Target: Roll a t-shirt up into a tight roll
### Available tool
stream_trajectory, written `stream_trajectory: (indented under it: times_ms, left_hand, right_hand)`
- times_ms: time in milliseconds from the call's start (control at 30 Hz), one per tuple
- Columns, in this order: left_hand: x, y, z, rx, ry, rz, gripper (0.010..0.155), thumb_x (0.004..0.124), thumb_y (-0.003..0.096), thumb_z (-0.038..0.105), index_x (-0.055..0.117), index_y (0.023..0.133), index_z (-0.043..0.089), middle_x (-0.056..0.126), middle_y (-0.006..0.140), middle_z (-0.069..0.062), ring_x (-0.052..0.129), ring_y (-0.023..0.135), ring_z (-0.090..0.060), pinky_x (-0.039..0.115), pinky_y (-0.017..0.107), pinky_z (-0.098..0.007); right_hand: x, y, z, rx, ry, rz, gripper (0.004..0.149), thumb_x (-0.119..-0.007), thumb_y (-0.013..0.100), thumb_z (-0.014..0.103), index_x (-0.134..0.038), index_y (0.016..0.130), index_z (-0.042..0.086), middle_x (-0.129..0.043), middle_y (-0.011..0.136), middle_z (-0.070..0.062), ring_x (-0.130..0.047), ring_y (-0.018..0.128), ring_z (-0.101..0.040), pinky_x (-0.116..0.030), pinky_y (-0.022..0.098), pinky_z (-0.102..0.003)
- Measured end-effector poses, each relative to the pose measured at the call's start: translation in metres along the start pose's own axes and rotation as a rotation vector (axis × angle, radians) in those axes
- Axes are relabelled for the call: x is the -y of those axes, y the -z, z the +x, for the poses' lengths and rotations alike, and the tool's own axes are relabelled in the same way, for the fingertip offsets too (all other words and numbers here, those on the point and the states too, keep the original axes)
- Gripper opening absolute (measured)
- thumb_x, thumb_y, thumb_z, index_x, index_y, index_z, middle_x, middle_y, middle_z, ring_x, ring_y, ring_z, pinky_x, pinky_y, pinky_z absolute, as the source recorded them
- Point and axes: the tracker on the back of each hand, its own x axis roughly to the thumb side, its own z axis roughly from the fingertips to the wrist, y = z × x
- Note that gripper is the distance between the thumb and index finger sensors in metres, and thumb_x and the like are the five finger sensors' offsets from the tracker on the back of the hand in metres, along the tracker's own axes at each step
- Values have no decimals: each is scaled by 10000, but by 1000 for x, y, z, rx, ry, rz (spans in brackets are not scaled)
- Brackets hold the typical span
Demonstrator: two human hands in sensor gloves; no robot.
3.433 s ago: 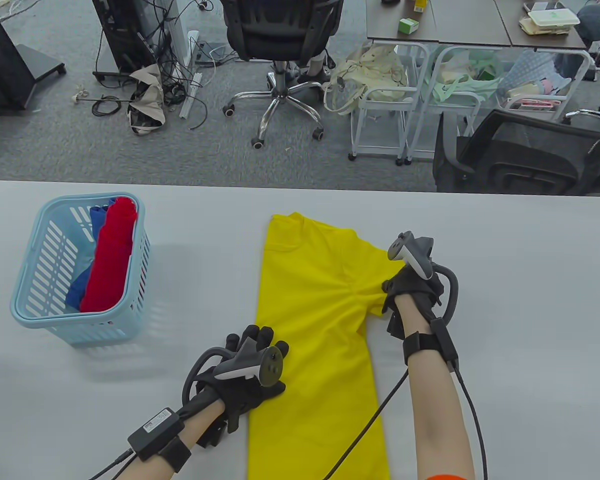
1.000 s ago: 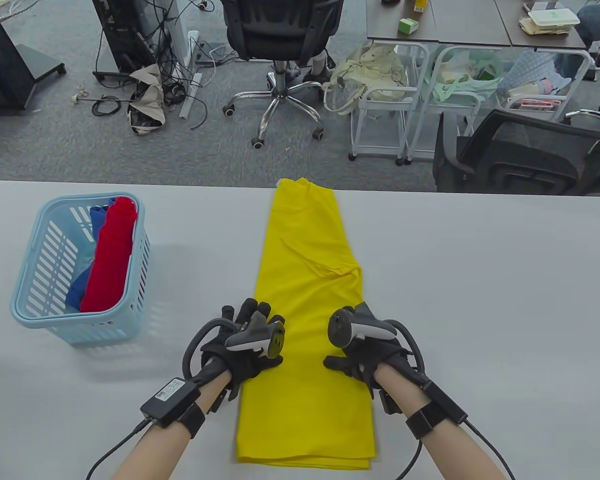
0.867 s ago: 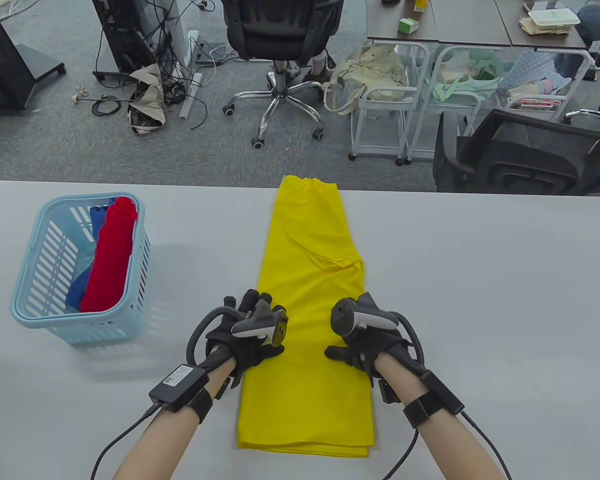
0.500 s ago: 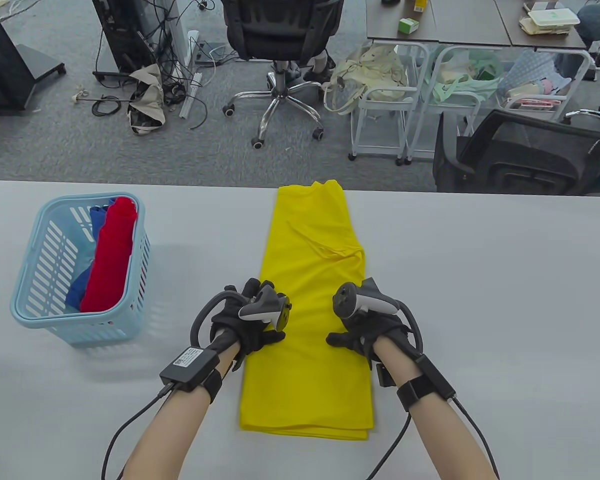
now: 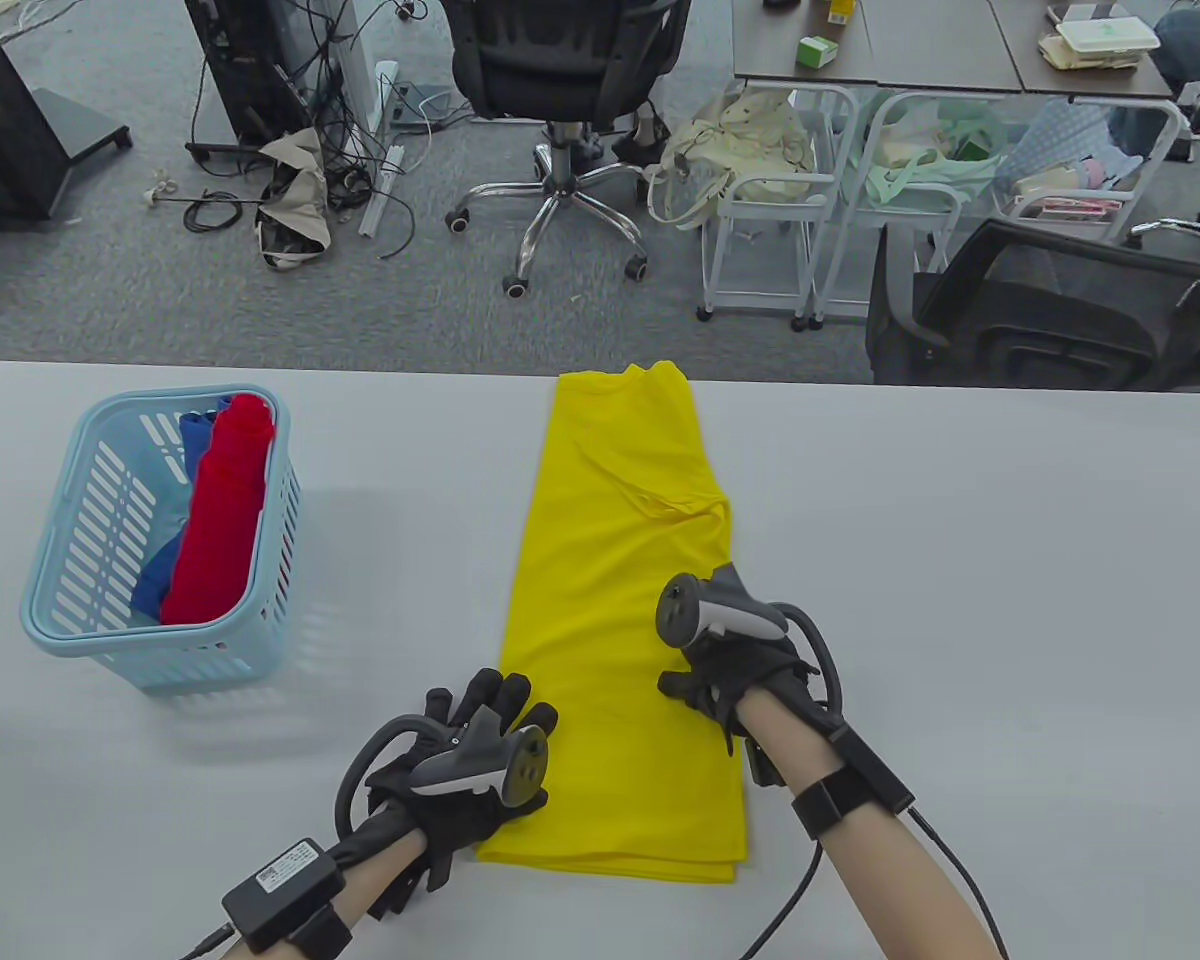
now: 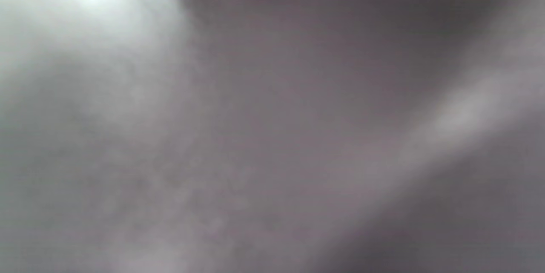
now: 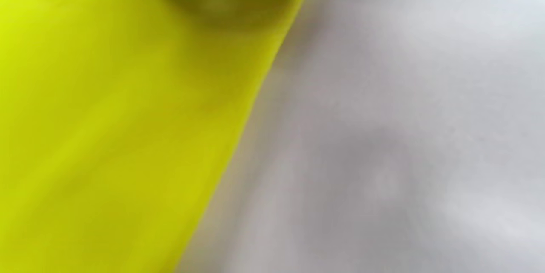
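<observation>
**Yellow t-shirt folded into a long strip on the table**

Nearest the person, the left hand (image 5: pixel 465 775) lay flat at the near left corner of the yellow t-shirt (image 5: pixel 620 640), its fingers spread and straight, gripping nothing. A little farther on, the right hand (image 5: pixel 735 675) pressed down on the shirt's right edge; its fingers were hidden under the tracker, so whether they were straight or curled into the cloth could not be told.

The t-shirt was folded lengthwise into a narrow band running from the near side of the white table (image 5: pixel 1010 560) to its far edge, where the end just overhung. Its near hem lay squared off in stacked layers, unrolled. A diagonal crease and a small bunched ridge crossed the cloth past its middle. The right wrist view showed only blurred yellow cloth meeting the table; the left wrist view was a grey blur.

At the left stood a light blue plastic basket (image 5: pixel 70 620) holding a red roll (image 5: pixel 220 510) and a blue roll (image 5: pixel 165 575).
</observation>
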Motion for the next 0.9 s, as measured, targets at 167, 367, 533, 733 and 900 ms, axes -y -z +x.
stream_trajectory:
  times_ms: [167,367,533,733,900]
  left_hand:
    - [1,3,-2,18,-3,4,762,152,352,679,-221,948,387,-257,1080,-16,-128,1070,-322,112,791,-644]
    - [1,2,-3,16,-20,-6,760,156,358,683,-225,946,388,-266,1072,-17,-137,1060,-327,93,782,-647]
    - [1,3,-4,25,-36,-18,761,163,362,684,-228,943,389,-277,1063,-17,-149,1051,-331,79,775,-649]
    - [-2,1,-4,47,-72,4,767,213,394,679,-180,984,388,-232,1097,-32,-118,1066,-344,100,784,-644]
    - [-13,-15,-8,87,-139,108,776,325,434,673,-50,1050,387,-109,1162,-59,9,1108,-371,226,819,-623]
  right_hand:
    - [-51,-40,23,139,-78,53,856,-503,574,583,45,1093,180,93,1110,-163,37,1053,-458,-187,736,-630]
    - [-75,-69,-19,33,-34,25,933,-565,538,613,74,1081,203,146,1092,-161,137,1007,-459,-136,724,-644]
    - [-81,-72,-47,-4,108,5,993,-645,500,616,40,1090,206,118,1097,-168,126,1005,-465,-139,723,-644]
    - [-72,-78,-47,-37,78,-64,968,-706,519,543,-15,1104,199,72,1117,-169,71,1030,-474,-172,730,-639]
    - [-69,-87,-37,74,92,-132,853,-602,578,522,-11,1115,223,72,1139,-179,33,1062,-491,-178,739,-642]
